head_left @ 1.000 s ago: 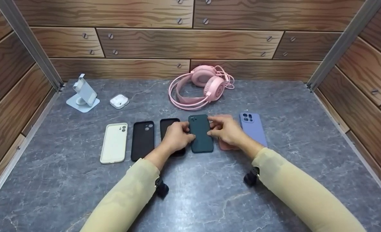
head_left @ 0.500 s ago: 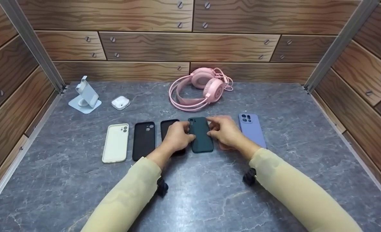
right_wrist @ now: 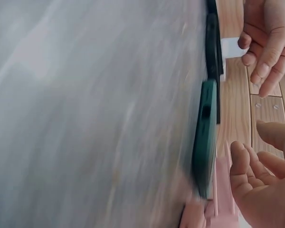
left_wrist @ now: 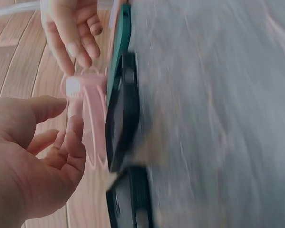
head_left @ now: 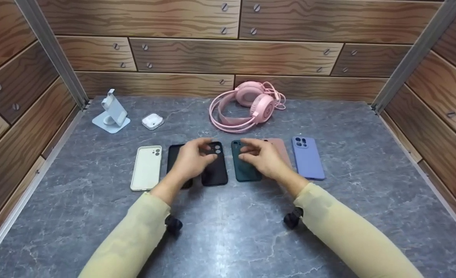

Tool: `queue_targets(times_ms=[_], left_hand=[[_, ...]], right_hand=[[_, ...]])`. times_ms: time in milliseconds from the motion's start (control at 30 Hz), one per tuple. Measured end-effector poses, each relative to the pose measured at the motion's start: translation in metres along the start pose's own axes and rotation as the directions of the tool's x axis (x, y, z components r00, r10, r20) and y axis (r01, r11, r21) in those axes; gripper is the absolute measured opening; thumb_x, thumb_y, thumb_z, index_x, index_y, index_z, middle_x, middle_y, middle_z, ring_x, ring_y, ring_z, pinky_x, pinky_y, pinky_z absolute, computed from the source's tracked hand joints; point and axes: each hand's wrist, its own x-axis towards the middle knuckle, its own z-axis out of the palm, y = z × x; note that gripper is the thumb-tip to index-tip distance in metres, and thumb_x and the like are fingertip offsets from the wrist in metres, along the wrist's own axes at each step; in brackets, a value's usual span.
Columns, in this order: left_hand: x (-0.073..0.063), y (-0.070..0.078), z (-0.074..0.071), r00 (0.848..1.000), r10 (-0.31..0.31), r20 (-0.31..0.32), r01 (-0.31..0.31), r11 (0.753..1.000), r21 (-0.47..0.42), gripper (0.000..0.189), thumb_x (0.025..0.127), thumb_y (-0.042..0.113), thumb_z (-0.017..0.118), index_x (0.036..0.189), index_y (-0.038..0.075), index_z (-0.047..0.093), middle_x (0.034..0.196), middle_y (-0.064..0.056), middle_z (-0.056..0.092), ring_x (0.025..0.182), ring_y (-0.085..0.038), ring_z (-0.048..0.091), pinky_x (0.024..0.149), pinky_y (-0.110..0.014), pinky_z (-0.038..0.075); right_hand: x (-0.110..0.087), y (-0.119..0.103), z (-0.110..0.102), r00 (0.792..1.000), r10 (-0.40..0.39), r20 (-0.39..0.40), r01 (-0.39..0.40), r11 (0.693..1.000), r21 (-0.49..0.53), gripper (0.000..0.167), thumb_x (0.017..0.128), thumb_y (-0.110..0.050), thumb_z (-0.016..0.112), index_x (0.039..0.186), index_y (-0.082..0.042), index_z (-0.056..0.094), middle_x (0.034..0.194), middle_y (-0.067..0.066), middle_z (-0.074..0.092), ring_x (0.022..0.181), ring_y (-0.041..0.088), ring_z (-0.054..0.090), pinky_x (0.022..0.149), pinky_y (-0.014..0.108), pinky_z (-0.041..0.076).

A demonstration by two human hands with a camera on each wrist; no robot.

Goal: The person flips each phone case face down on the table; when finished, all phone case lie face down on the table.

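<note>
In the head view my left hand point(head_left: 192, 158) is over two black phone cases, the left one point(head_left: 173, 154) partly covered and the right one point(head_left: 214, 172) showing its camera hole. Its thumb and fingers are apart with nothing between them. My right hand point(head_left: 264, 157) hovers over the dark green phone case point(head_left: 245, 172) and hides part of the pink case point(head_left: 280, 148); it too holds nothing. Both wrist views show a gap between each hand and the cases, such as the green case point(right_wrist: 205, 137) in the right wrist view.
A cream phone case point(head_left: 146, 168) ends the row at left, a purple one point(head_left: 309, 158) at right. Behind stand a pink headset point(head_left: 260, 108), a small white earphone case point(head_left: 153, 121) and a pale blue stand point(head_left: 114, 112). Wood-patterned walls point(head_left: 189, 56) enclose the grey table.
Both hands have let go of the green case's sides and risen off it. The left hand has moved left over the black cases; the right hand now overlaps the green case.
</note>
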Motion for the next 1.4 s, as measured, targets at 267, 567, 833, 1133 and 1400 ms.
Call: queue_targets(times_ms=[267, 567, 833, 1133, 1400], left_hand=[[-0.003, -0.020, -0.016, 0.999, -0.040, -0.003, 0.040, 0.999, -0.012, 0.054, 0.092, 0.009, 0.082, 0.143, 0.000, 0.065, 0.128, -0.020, 0.072, 0.099, -0.027, 0.073, 0.084, -0.037, 0.059], [-0.007, -0.032, -0.019, 0.994, -0.095, 0.051, 0.097, 0.995, -0.022, 0.066, 0.091, 0.014, 0.086, 0.151, 0.005, 0.059, 0.135, -0.016, 0.070, 0.101, -0.023, 0.074, 0.088, -0.039, 0.059], [-0.007, -0.038, -0.019, 0.990, -0.109, 0.086, 0.110, 0.994, -0.004, 0.072, 0.089, 0.017, 0.088, 0.153, 0.006, 0.057, 0.118, -0.015, 0.076, 0.107, -0.025, 0.073, 0.092, -0.041, 0.058], [-0.008, -0.040, -0.015, 0.994, -0.056, 0.099, 0.052, 0.998, 0.040, 0.071, 0.085, 0.014, 0.090, 0.148, 0.000, 0.060, 0.126, -0.017, 0.069, 0.108, -0.026, 0.070, 0.095, -0.042, 0.056], [-0.005, -0.044, -0.014, 0.995, -0.038, 0.088, 0.035, 0.999, 0.039, 0.071, 0.084, 0.011, 0.091, 0.146, -0.003, 0.060, 0.134, -0.019, 0.065, 0.107, -0.026, 0.070, 0.094, -0.040, 0.057]], right_hand=[[0.008, -0.004, 0.024, 1.000, -0.001, 0.028, -0.005, 0.976, 0.218, 0.057, 0.097, 0.003, 0.073, 0.149, 0.012, 0.051, 0.135, 0.035, 0.063, 0.124, 0.042, 0.066, 0.097, 0.032, 0.058], [0.010, -0.007, 0.039, 0.996, 0.026, 0.082, -0.046, 0.965, 0.258, 0.061, 0.097, 0.002, 0.073, 0.152, 0.011, 0.049, 0.140, 0.035, 0.060, 0.131, 0.043, 0.061, 0.103, 0.038, 0.055], [0.013, -0.005, 0.040, 0.990, 0.026, 0.136, -0.048, 0.985, 0.166, 0.064, 0.098, -0.003, 0.075, 0.155, 0.007, 0.048, 0.143, 0.029, 0.061, 0.131, 0.039, 0.062, 0.106, 0.042, 0.054], [0.011, -0.003, 0.039, 0.982, 0.005, 0.189, -0.007, 1.000, 0.009, 0.068, 0.097, -0.009, 0.078, 0.158, 0.000, 0.048, 0.149, 0.022, 0.059, 0.130, 0.035, 0.062, 0.111, 0.049, 0.049], [0.015, -0.002, 0.038, 0.978, 0.000, 0.208, 0.006, 0.999, -0.032, 0.070, 0.097, -0.012, 0.079, 0.158, -0.001, 0.048, 0.152, 0.020, 0.057, 0.129, 0.034, 0.062, 0.108, 0.047, 0.051]])
